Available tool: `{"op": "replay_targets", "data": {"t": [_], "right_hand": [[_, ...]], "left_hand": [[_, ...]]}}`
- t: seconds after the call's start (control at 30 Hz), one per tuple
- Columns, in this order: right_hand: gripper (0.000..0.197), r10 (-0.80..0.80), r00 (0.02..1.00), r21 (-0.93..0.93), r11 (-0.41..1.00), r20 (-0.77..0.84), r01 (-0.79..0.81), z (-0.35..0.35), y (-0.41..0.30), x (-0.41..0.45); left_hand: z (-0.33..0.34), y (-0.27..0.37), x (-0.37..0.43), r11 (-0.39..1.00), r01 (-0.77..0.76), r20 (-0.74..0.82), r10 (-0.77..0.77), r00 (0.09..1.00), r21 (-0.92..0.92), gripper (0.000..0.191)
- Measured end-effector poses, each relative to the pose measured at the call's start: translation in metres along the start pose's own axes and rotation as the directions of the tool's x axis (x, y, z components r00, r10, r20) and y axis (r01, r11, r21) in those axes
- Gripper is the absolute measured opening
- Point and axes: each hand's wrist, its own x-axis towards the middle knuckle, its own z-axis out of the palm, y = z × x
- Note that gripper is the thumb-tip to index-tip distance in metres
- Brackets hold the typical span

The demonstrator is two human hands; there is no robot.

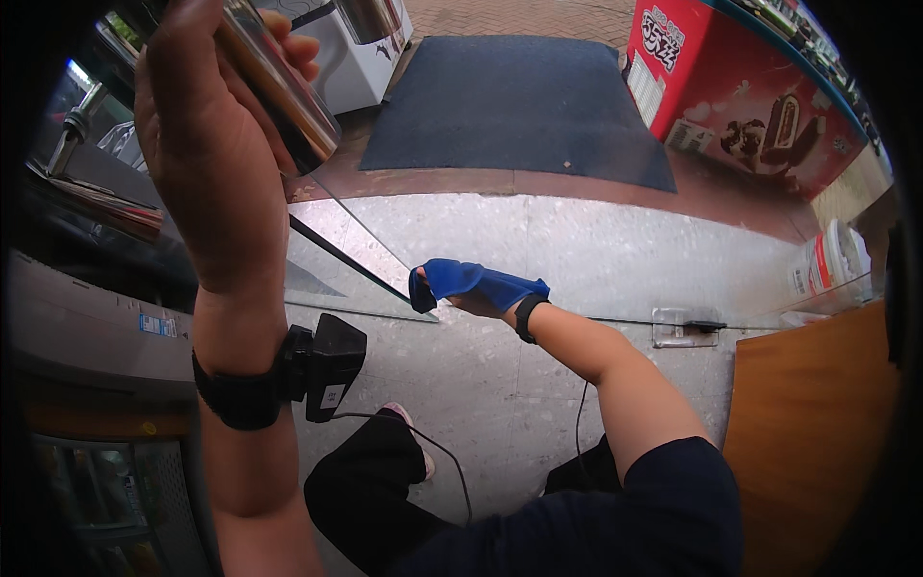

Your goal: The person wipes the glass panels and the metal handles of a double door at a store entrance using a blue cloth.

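My left hand [209,137], large at the upper left, is wrapped around a polished metal door handle [306,122]. Part of that handle is hidden behind the palm and thumb. Near the middle of the view, my right hand [472,301] holds a blue cloth [476,280], which drapes over the back of the hand. The cloth is at the lower edge of a glass door [360,256], close to its corner. Whether it presses on the glass is hard to tell. A second shiny cylinder [369,18] shows at the top, cut off by the picture's edge.
Beyond the glass lies a dark floor mat [505,108]. A red ice-cream freezer [743,94] stands at the upper right, with a white bucket [826,263] below it. A wooden panel [807,411] rises at right. The floor carries a metal door fitting [685,327]. Cables hang near my legs.
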Motion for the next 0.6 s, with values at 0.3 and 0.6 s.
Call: {"op": "replay_targets", "data": {"t": [0.3,0.6], "right_hand": [[0.031,0.314,0.930,-0.099,0.949,0.193,-0.300,0.116,0.103,0.015],[0.023,0.356,0.929,-0.216,0.919,0.100,-0.329,0.040,0.167,-0.106]], "left_hand": [[-0.010,0.017,0.006,0.983,-0.176,-0.007,0.177,0.984,0.041,0.059],[-0.016,-0.011,0.015,0.993,-0.084,0.004,0.084,0.996,-0.078,0.049]]}}
